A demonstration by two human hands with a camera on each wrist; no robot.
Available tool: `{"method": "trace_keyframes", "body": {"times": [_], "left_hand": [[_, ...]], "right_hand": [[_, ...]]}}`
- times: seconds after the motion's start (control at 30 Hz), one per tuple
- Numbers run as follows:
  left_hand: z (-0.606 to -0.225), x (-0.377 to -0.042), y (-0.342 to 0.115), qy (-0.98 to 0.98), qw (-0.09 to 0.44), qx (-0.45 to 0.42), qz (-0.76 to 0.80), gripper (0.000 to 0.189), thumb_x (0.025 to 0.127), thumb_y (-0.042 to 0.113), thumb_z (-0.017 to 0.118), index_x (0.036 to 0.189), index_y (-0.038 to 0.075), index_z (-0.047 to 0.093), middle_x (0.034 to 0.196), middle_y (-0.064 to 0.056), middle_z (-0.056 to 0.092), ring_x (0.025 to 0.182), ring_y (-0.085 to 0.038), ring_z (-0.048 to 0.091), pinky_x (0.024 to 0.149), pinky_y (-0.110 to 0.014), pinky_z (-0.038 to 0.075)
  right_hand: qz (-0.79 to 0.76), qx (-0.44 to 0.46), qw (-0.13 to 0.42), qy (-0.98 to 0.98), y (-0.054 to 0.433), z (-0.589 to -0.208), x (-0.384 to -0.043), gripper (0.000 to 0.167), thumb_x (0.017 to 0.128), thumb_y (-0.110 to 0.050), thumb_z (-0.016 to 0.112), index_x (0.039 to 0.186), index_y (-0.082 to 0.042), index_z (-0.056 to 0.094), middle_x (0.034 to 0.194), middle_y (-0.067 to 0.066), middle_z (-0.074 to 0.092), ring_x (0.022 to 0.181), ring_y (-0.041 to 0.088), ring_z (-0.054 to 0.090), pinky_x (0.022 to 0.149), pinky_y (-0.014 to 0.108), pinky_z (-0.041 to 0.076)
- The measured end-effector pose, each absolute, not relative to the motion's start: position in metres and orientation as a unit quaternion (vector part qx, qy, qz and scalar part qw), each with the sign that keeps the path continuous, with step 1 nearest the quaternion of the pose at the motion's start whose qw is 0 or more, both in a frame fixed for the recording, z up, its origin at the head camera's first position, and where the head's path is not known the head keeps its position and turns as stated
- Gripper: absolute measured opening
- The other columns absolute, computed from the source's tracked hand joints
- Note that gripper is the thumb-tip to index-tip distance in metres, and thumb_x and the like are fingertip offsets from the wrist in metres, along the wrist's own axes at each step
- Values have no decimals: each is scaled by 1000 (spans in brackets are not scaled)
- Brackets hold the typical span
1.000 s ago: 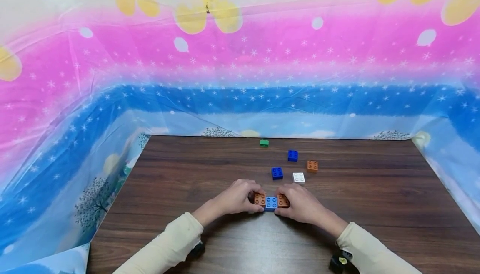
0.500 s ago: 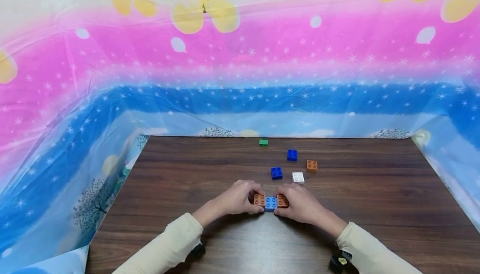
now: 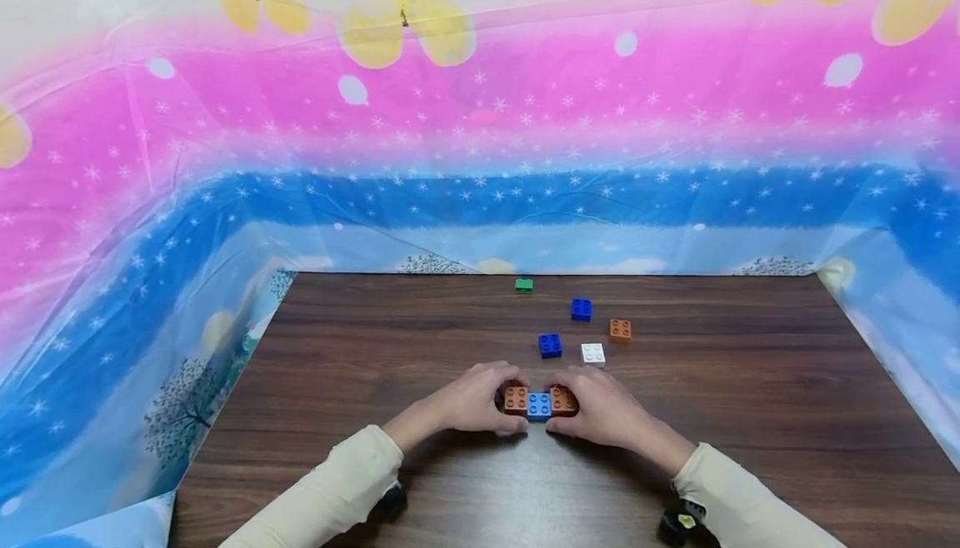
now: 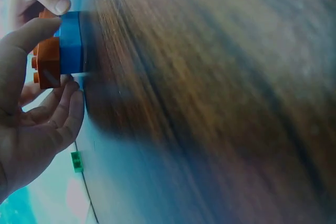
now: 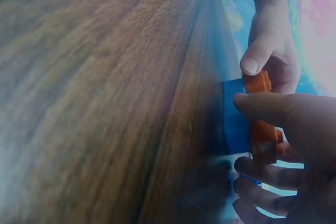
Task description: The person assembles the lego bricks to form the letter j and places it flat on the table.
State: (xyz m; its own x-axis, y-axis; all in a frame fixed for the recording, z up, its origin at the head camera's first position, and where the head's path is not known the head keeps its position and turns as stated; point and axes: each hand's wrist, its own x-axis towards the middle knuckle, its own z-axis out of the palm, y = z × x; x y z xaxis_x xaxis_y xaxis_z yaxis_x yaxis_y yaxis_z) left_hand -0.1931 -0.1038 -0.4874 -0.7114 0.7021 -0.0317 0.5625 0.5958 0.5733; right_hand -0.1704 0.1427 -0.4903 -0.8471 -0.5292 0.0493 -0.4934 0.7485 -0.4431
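Barely anything's moved since a second ago: the head view has drifted so everything sits slightly further left, but my blue-and-orange brick row (image 3: 538,406) hasn't budged on the dark wood-grain table (image 3: 465,490). Nearest me are my cream sleeves (image 3: 322,485) with black gear (image 3: 678,521) at the wrists, plus a pale shine on the wood. Past those, my left hand (image 3: 472,398) grips an orange 2x2 brick (image 3: 516,398) and my right hand (image 3: 603,406) grips a second orange brick (image 3: 561,399), thumbs nearside, fingers round the back. Couldn't tell you how hard I'm squeezing. Between them is a light blue brick (image 3: 538,399), a level lower. Studs face up, and the row's long axis runs left-right, roughly parallel to the far table edge. Resting on the wood or just above it? Can't tell. Beyond that, loose: a white 2x2 brick (image 3: 592,354), a dark blue 2x2 brick (image 3: 550,345), a third orange brick (image 3: 620,330), another dark blue brick (image 3: 581,309) and a small green brick (image 3: 523,286) by the far edge. Behind it all hangs a printed cloth (image 3: 562,127), blue and pink with snowflakes, wrapping the sides too.
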Motion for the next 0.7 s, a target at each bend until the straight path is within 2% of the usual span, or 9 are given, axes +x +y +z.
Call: {"method": "trace_keyframes", "body": {"times": [0.17, 0.27, 0.4, 0.7], "left_hand": [[-485, -190, -94, 889, 124, 353, 266, 59, 86, 46, 80, 133, 16, 63, 115, 6, 64, 95, -5, 57, 81, -23, 48], [-485, -189, -88, 890, 118, 355, 260, 61, 86, 47, 80, 136, 16, 62, 119, 5, 65, 101, -5, 57, 88, -26, 48], [-488, -189, -80, 887, 109, 372, 252, 62, 87, 48, 78, 137, 15, 61, 122, 4, 66, 105, -6, 58, 91, -26, 48], [-493, -189, -69, 890, 92, 372, 247, 57, 90, 49, 76, 135, 15, 65, 121, 3, 69, 99, -5, 59, 87, -26, 48]], "right_hand": [[-234, -261, 40, 936, 153, -484, -166, 60, 79, -42, 88, 128, -13, 69, 119, 4, 70, 107, 23, 65, 89, 49, 52], [-231, -257, 40, 937, 160, -480, -164, 59, 81, -42, 86, 129, -14, 68, 123, 3, 70, 113, 25, 64, 93, 52, 51], [-237, -252, 35, 938, 168, -474, -161, 57, 83, -39, 86, 131, -15, 68, 127, 3, 69, 120, 29, 62, 97, 55, 49], [-260, -235, 5, 936, 188, -465, -160, 50, 85, -29, 85, 130, -15, 68, 126, 5, 68, 110, 28, 66, 88, 52, 53]]}}
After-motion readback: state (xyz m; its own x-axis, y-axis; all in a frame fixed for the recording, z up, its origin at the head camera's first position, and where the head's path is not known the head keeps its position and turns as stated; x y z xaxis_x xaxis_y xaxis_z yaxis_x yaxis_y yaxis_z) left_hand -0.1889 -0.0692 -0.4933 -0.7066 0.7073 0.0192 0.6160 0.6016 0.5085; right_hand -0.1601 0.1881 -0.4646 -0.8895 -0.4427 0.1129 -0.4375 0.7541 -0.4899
